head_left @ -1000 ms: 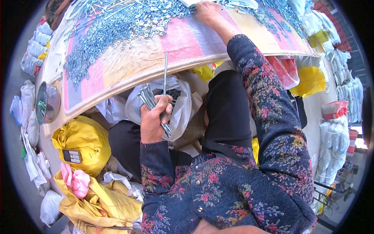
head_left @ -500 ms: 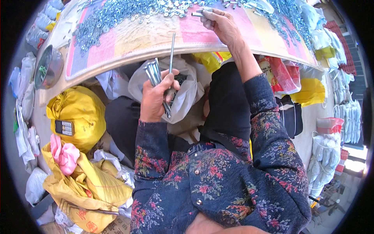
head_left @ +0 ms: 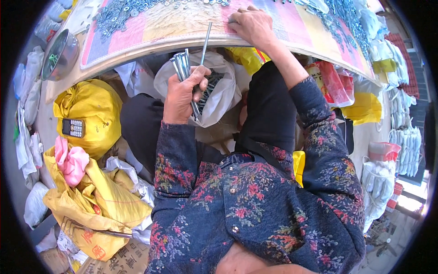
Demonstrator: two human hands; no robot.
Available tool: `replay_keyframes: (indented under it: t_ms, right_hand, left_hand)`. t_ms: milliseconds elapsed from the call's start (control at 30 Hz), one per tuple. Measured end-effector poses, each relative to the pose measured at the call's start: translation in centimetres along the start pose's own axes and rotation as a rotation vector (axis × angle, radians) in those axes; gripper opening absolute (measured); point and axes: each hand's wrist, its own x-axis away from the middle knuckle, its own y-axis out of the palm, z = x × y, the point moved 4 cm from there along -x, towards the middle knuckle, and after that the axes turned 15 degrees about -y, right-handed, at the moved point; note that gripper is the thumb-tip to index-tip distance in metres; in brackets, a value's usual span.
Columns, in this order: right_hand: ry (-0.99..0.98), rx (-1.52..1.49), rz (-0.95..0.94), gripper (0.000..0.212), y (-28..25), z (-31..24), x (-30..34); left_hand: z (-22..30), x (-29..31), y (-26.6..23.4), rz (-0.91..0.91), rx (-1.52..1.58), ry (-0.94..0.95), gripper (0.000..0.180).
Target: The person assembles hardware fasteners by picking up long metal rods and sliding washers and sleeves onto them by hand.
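Observation:
My left hand [head_left: 186, 92] is closed round a bundle of long silvery metal rods [head_left: 182, 65], their ends standing up above the fist. One single rod [head_left: 207, 42] sticks up apart from the rest, between thumb and forefinger, toward the table edge. Just behind this hand is an open white plastic bag [head_left: 226, 101] with more dark metal rods inside. Over the striped cloth [head_left: 196, 23] on the table, my right hand [head_left: 253, 28] is palm down with its fingers curled at the cloth. Its fingertips are partly hidden, so what they hold cannot be made out.
Heaps of small metal washers [head_left: 123, 14] cover the table's far left, with more metal parts [head_left: 340, 23] at the right. A bowl [head_left: 60, 55] sits at the left corner. Yellow sacks [head_left: 93, 137], one carrying a keypad device [head_left: 73, 128], stand at left; wrapped bundles [head_left: 405, 146] line the right.
My right hand has come nearer and turned palm down onto the cloth; the short metal tube in its fingers no longer shows. My left hand keeps its rods, slightly higher in view.

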Motion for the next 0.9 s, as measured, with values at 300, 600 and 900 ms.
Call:
replay_keyframes:
  t_ms: [300,600,900]
  right_hand:
    - [0.188,-0.092,0.250,0.021,3.2,-0.3,1.0]
    - [0.309,-0.667,0.482,0.013,2.7,1.5,0.3]
    - [0.576,-1.794,0.416,0.016,2.5,-0.9,0.4]
  left_hand:
    - [-1.0,-0.9,1.5,-0.085,-0.017,0.029,0.020]
    - [-0.2,-0.4,0.9,-0.035,0.005,0.043,0.015]
    - [0.1,1.3,-0.3,-0.076,-0.089,0.045,0.015]
